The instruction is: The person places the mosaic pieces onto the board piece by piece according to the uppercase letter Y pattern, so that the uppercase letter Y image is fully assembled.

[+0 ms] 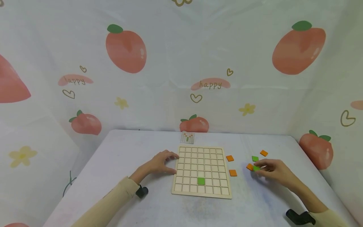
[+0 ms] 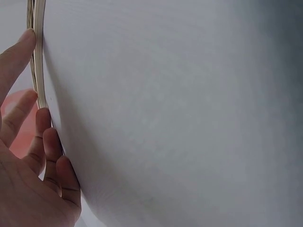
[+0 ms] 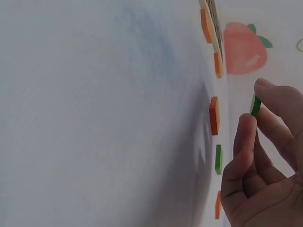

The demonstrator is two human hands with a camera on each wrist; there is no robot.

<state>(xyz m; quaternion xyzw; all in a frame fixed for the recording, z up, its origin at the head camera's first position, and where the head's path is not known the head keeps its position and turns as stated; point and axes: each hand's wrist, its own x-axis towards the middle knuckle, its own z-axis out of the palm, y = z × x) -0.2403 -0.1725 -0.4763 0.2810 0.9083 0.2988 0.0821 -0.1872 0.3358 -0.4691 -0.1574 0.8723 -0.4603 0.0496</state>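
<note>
A wooden grid board (image 1: pixel 202 195) lies on the table, with one green tile (image 1: pixel 201 181) in a cell near its front. My left hand (image 1: pixel 158 164) rests its thumb and fingertips against the board's left edge, the fingers spread; the left wrist view shows these fingers (image 2: pixel 67 174) along the thin rim. To the right of the board, my right hand (image 1: pixel 277 172) pinches a green tile (image 3: pixel 256 106) between thumb and fingers, held above the tabletop. Beneath and beside it lie an orange tile (image 1: pixel 250 167) and another green tile (image 1: pixel 255 158).
Two orange tiles lie beside the board's right edge, one farther back (image 1: pixel 230 158) and one nearer (image 1: pixel 233 172). Another orange tile (image 1: pixel 264 153) sits behind the right hand. A small pattern card (image 1: pixel 187 137) lies past the board's far edge. A printed cloth (image 1: pixel 164 63) hangs behind the table.
</note>
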